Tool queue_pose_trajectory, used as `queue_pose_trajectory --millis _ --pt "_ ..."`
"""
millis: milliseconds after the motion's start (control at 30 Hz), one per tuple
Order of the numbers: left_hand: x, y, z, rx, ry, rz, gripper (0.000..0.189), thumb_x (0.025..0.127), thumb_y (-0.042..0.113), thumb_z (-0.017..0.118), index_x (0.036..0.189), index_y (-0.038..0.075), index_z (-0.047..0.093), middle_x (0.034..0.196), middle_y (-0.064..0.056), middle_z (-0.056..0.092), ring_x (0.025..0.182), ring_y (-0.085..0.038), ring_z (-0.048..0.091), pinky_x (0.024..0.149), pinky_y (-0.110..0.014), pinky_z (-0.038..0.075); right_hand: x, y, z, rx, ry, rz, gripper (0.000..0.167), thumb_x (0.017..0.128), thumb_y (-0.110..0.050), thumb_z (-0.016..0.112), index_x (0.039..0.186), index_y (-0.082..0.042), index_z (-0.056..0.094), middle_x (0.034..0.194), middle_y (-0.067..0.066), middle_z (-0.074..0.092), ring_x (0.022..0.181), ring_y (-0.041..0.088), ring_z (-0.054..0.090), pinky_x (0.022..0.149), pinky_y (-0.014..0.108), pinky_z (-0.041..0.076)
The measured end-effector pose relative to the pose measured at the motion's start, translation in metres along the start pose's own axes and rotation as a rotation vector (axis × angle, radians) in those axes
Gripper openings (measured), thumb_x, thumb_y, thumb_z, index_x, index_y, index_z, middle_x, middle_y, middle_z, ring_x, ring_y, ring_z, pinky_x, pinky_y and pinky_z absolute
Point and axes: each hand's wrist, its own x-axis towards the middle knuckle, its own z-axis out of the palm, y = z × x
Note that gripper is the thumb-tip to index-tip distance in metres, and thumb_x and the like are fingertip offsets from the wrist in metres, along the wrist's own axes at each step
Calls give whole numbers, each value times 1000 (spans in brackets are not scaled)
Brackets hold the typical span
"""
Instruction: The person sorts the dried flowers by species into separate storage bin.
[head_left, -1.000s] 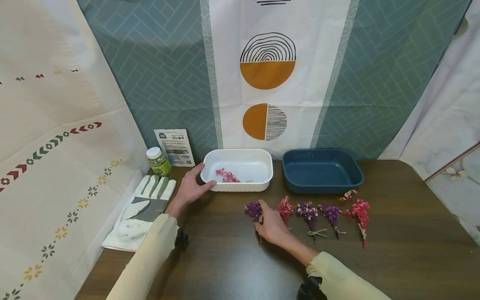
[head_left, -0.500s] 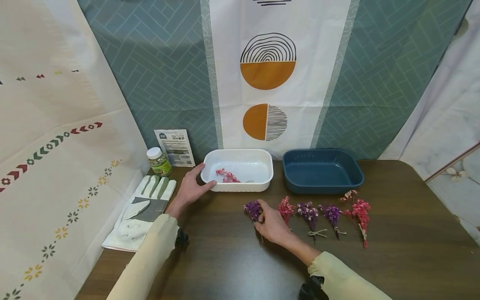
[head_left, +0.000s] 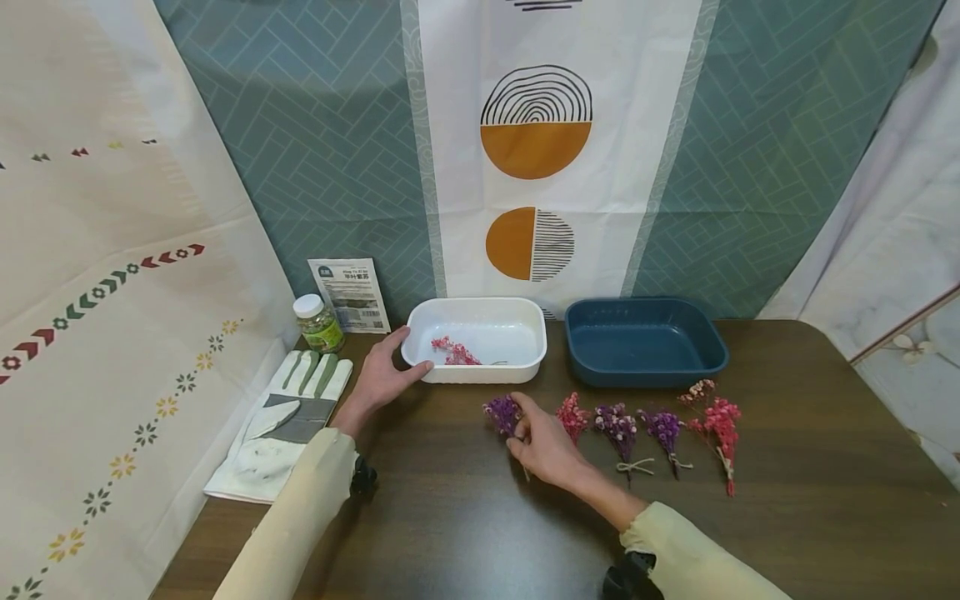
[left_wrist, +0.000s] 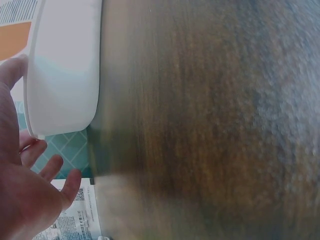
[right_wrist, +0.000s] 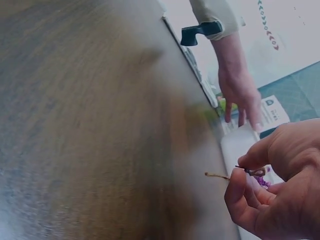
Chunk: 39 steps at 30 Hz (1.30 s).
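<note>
Work glove [head_left: 296, 417]: white fabric with grey patches, lying flat at the table's left.
Jar [head_left: 320, 323]: clear and rounded, white lid, green label; contents too small to tell.
Left hand [head_left: 380, 372]: thumb and fingers spread, touching the left end of the white tub.
White tub [head_left: 480, 374]: glossy, rectangular, round-cornered; a feathery pink sprig [head_left: 455, 352] lies inside.
Purple bunch [head_left: 500, 414]: papery little blooms, on the near side of the white tub, apart from it.
Right hand [head_left: 545, 443]: thumb and fingertips pinch the purple bunch's thin stem.
Blue tub [head_left: 647, 374]: smooth, round-cornered, right of the white one.
</note>
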Motion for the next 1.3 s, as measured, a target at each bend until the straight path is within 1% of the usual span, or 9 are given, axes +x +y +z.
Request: queue_pose_trajectory --millis 100,233,333,467,633,767,900,1133,1300 --pt "0 0 0 -1 -3 4 81 87 34 78 150 -1 40 153 -20 41 139 -36 38 113 -55 28 1 -4 -4 4 -3 -23 68 85 5 72 146 4 41 80 -1 58 62 10 54 62 31 48" --pt "0 0 0 -6 -4 4 81 87 34 78 150 0 40 152 -20 41 139 -36 39 113 -54 28 5 -9 -11 -4 13 -82 67 84 5 73 144 5 43 80 -1 59 64 9 53 65 31 49" --pt "0 1 0 -7 -2 4 81 87 34 78 150 0 40 152 -20 41 139 -36 39 113 -54 28 8 -11 -19 5 14 -113 67 85 5 73 145 4 43 81 0 59 61 9 54 61 29 49" --pt "0 1 0 -3 -4 4 82 87 34 78 150 -1 40 153 -20 41 139 -36 38 113 -55 28 14 -15 -28 24 -4 -122 67 86 4 72 146 3 41 84 2 58 57 10 54 55 28 49" --pt "0 1 1 -5 -2 -1 82 87 35 78 150 0 40 153 -19 40 140 -36 38 113 -55 28 23 -20 -38 6 -15 -125 67 87 2 73 146 1 41 85 2 58 61 11 55 59 29 50" --pt "0 1 1 -4 -3 -5 82 87 35 78 151 0 40 154 -19 40 140 -36 37 114 -54 28 31 -22 -45 -19 -30 -131 67 88 0 73 147 0 41 87 2 58 63 11 55 58 29 51" --pt "0 0 1 -3 -3 -12 82 87 34 78 151 0 39 154 -19 39 141 -35 36 114 -54 28 39 -24 -51 -12 -54 -146 67 89 0 72 148 0 39 88 4 59 60 13 56 55 29 52" --pt "0 0 1 -5 -5 -13 81 87 34 78 151 1 40 154 -18 40 140 -35 37 113 -55 27 52 -25 -58 -4 -58 -162 65 91 -3 70 148 -1 39 89 6 58 55 14 56 51 31 53" --pt "0 0 1 -9 -11 -30 81 88 34 77 152 3 39 155 -17 39 140 -35 37 114 -56 27 61 -25 -60 -2 -74 -156 64 91 -2 69 148 -1 39 90 7 58 59 15 57 52 31 53"
